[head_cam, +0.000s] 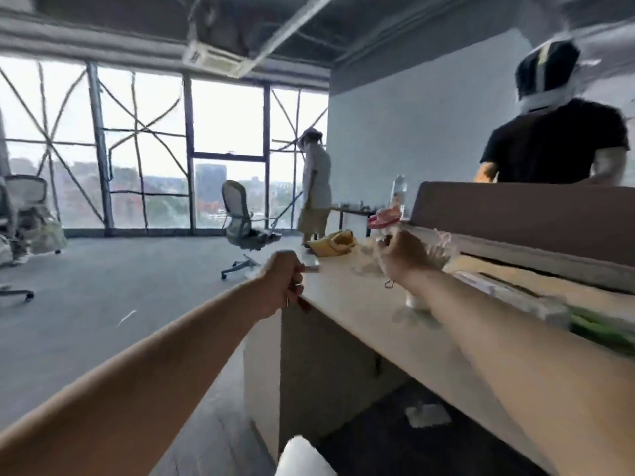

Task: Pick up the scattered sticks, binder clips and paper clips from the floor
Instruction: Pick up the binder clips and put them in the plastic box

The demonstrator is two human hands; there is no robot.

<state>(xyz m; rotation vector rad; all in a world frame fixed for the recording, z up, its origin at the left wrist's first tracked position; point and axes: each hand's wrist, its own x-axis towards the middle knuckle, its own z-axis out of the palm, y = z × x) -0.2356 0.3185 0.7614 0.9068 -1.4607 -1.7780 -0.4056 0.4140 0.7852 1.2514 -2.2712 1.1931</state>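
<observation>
As both arms reach over the table [343, 304], the left hand [281, 283] curls round clips [302, 304] (a red one pokes out), likely to unload them; the right hand [405, 255] grips a clear bag [439, 249]. One stick [125, 317] lies on the floor [103, 286].

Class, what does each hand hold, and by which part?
Left hand curls round a small red item, its end poking out below. Right hand seems to grip clear plastic; a wire clip dangles beneath. Exact holds too blurred.

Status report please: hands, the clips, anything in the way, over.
Left hand fisted round a red piece. Right hand curled, wire clip dangling from it. Both at the desk; yellow item ahead, nothing blocking.
</observation>
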